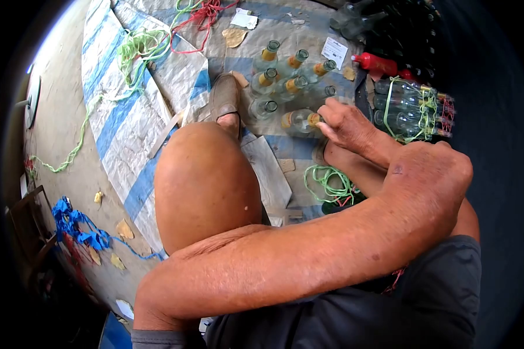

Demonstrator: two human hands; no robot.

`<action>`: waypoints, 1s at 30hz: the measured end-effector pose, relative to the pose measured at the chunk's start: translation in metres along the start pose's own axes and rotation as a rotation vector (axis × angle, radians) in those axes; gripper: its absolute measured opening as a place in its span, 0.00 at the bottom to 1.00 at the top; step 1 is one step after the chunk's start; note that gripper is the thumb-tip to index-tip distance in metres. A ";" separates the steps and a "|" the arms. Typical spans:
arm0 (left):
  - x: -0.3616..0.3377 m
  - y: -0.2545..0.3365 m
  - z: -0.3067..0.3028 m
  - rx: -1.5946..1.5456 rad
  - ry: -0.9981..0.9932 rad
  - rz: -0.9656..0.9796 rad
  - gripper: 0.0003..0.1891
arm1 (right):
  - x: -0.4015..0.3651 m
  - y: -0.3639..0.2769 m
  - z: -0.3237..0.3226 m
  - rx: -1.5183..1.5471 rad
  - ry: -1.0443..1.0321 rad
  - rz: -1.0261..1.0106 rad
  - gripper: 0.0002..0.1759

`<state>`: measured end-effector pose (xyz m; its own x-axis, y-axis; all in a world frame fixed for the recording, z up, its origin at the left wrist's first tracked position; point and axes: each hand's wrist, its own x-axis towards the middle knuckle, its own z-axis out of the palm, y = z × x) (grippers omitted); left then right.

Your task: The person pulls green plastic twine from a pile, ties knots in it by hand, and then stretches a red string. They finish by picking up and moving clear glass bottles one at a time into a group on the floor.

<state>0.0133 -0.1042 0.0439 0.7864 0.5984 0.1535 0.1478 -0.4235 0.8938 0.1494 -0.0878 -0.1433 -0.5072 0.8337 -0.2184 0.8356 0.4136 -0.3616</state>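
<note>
My right hand is closed at the neck of a clear glass bottle with a yellow-orange label, which leans or lies with its neck toward my fingers. Several similar glass bottles stand in a group just beyond it. My left arm crosses in front of my body, and my left hand is curled into a fist at the right, near my right forearm. Its fingers are turned away, so what it holds, if anything, is hidden.
A bundle of bottles tied with green string lies at the right, below a red bottle. Green string coils by my foot; more green string and red string lie on the striped sheet. Blue strips sit left.
</note>
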 end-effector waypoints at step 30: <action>0.004 0.007 -0.026 -0.172 -0.204 -0.038 0.16 | 0.037 -0.013 0.025 -0.068 0.068 -0.130 0.15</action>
<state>0.0021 -0.0869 0.0613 0.8894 0.4548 0.0455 0.0895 -0.2709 0.9584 0.1144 -0.0710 -0.1692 -0.5987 0.7932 -0.1111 0.7771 0.5417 -0.3204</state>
